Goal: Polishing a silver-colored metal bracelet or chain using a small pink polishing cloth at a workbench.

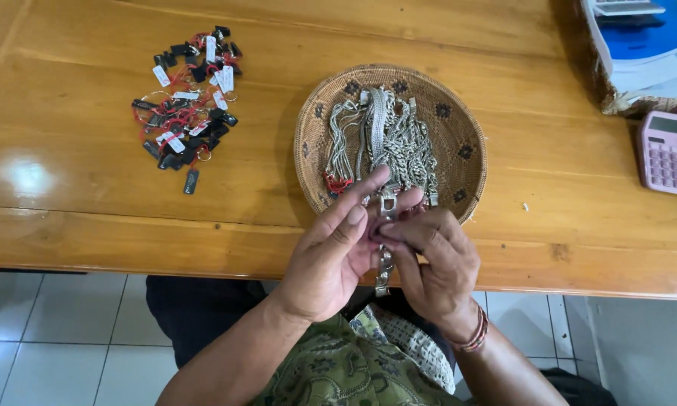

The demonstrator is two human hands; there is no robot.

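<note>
You have one silver chain bracelet (384, 265) pinched between both hands just at the near edge of the table, its clasp end poking up between your fingertips and the rest dangling below your grip toward your lap. Your left hand (332, 256) presses thumb and forefingers together on the chain, index finger stretched up past the clasp; your right hand (432, 263) closes its fingertips on the same spot from the other side, so both grips are shut on the piece, not spread. As far as the picture lets you judge, this is one piece in hand with plenty left: just beyond your fingertips the round woven basket (466, 143) holds a heap of silver chains (387, 139), at least one with a red thread on it. Well to the left of your grip lies a pile of small black-and-white tags on red strings (188, 105), none visibly on the bracelet you hold. All rests on a glossy wooden table (90, 210). Far to the right sits a pink calculator (670, 153), with papers and a blue folder (643, 41) beyond it. Below is white tiled floor (53, 338).
</note>
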